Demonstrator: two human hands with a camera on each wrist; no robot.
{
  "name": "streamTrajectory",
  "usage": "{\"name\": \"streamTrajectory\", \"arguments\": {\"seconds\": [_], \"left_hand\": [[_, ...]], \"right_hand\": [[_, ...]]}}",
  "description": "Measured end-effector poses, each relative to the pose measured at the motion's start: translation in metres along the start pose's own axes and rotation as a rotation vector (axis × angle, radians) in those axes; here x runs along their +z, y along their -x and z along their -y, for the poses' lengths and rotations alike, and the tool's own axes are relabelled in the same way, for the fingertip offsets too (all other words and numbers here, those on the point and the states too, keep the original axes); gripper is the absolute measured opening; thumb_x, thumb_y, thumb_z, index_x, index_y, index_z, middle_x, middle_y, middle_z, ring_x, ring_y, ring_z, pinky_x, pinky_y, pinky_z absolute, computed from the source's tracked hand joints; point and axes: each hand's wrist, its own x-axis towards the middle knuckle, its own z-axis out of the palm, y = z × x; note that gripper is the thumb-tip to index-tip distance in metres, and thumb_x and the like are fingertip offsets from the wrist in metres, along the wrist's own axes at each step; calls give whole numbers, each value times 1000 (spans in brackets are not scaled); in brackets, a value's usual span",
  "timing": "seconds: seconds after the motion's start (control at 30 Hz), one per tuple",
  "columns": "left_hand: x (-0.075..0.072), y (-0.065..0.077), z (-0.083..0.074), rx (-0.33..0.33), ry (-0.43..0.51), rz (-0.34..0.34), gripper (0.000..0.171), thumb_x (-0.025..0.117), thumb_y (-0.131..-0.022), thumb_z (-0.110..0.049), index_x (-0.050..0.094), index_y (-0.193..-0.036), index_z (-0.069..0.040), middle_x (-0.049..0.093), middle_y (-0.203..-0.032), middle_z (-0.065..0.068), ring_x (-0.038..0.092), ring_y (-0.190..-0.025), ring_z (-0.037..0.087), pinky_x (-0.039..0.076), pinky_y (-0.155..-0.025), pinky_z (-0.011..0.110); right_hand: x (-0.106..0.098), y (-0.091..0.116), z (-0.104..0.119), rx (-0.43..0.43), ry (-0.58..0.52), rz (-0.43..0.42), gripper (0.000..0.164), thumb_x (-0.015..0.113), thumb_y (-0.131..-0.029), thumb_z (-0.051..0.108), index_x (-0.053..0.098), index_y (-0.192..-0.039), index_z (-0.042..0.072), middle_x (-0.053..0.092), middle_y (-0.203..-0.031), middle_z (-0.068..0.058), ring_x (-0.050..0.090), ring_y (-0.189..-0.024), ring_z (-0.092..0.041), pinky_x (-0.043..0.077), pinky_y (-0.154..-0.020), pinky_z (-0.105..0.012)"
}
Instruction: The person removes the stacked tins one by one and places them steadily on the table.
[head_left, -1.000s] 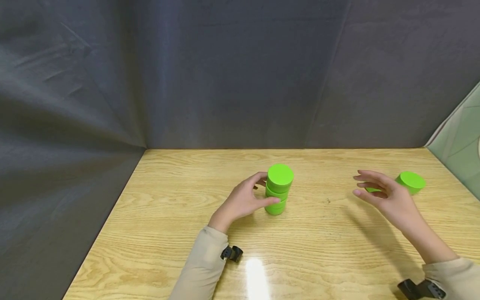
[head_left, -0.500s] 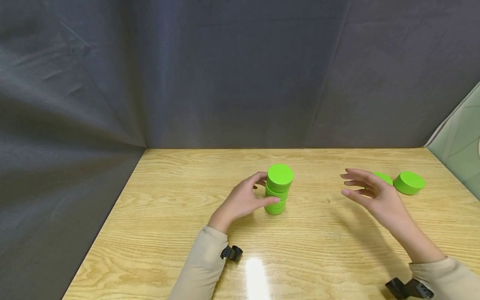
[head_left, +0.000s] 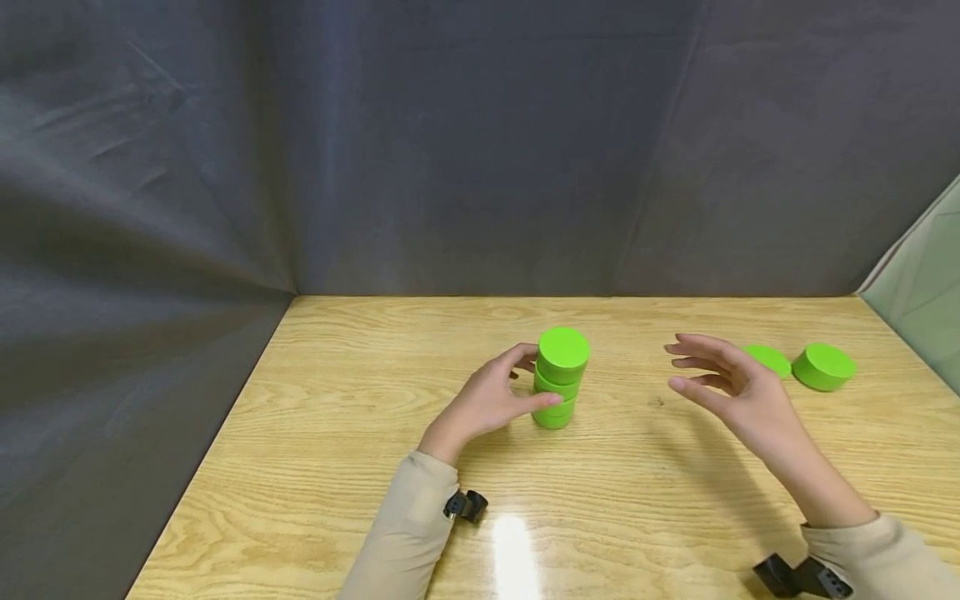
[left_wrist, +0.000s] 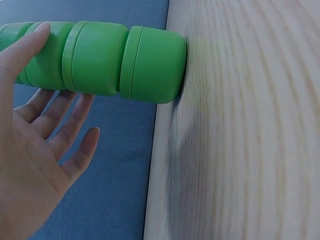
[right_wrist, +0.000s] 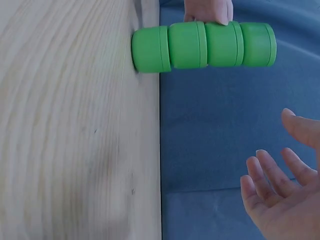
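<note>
Several round green lidded containers stand in an upright stack (head_left: 562,367) on the wooden table. My left hand (head_left: 491,400) holds this stack, its thumb across the near side and its fingers reaching behind. In the left wrist view the thumb lies on an upper container (left_wrist: 52,57), above the lowest one (left_wrist: 155,65). To the right of the stack, my right hand (head_left: 738,392) hovers over the table with nothing in it, fingers spread and slightly bent. The right wrist view shows its palm (right_wrist: 287,215) apart from the stack.
Beyond the right hand, two more green containers sit on the table: one (head_left: 767,360) partly hidden by that hand, another (head_left: 823,368) beside it. A dark cloth (head_left: 480,150) hangs along the table's back and left edges.
My right hand has moved left, away from the two loose containers and toward the stack, uncovering more of them. The left hand keeps its hold on the stack.
</note>
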Motion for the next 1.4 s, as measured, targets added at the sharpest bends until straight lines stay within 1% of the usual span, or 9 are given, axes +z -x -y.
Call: {"name": "streamTrajectory", "arguments": {"seconds": [0.2,0.33,0.53,0.7,0.8,0.97,1.2,1.4], "left_hand": [[1,0,-1,13,10,4,67,76,-85,-50,49,-142,-29,57,-127,-12,52,-120,16,46,-96,44],[1,0,-1,18,13,4,67,76,-85,-50,48,-143,-30,57,-126,-13,51,-119,15,46,-96,45],[3,-2,-1,36,8,3,71,75,-85,-49,45,-147,-32,56,-128,-14,52,-120,14,46,-96,45],[4,-4,-1,46,-7,2,68,75,-86,-48,49,-145,-29,57,-129,-12,53,-120,18,46,-97,45],[3,-4,-1,43,-5,0,66,76,-86,-47,51,-143,-26,57,-129,-11,54,-120,18,46,-97,43],[2,-4,0,40,-3,-4,66,76,-86,-47,51,-143,-25,58,-129,-10,53,-118,15,46,-98,40],[1,-3,-1,30,-8,-2,66,75,-87,-45,51,-144,-22,59,-129,-7,54,-118,15,45,-99,39],[0,-3,-1,18,-17,-6,67,75,-86,-49,50,-144,-25,58,-129,-9,53,-118,14,46,-97,41]], "right_hand": [[7,-2,7,-10,-5,11,55,69,-90,-4,53,-141,5,63,-125,2,60,-109,-5,49,-85,-15],[11,-5,11,-29,-13,10,55,70,-89,-6,54,-140,4,64,-125,1,61,-108,-6,50,-84,-15],[18,-10,14,-79,-46,33,55,70,-87,-10,55,-138,3,64,-125,3,62,-107,-9,49,-84,-15],[25,-12,17,-90,-54,49,56,71,-87,-8,55,-138,4,64,-125,6,61,-108,-7,49,-84,-15],[29,-14,20,-90,-54,53,55,72,-86,-7,55,-138,4,64,-125,3,61,-108,-7,50,-84,-16],[36,-18,25,-100,-52,62,53,72,-87,-5,56,-137,3,65,-124,-4,62,-107,-9,51,-84,-17],[44,-21,29,-76,-54,87,52,72,-89,-1,55,-138,4,63,-127,-11,61,-109,-9,50,-85,-17],[52,-26,29,-33,-76,112,53,72,-91,4,53,-140,3,60,-130,-16,59,-112,-10,50,-86,-17]]}}
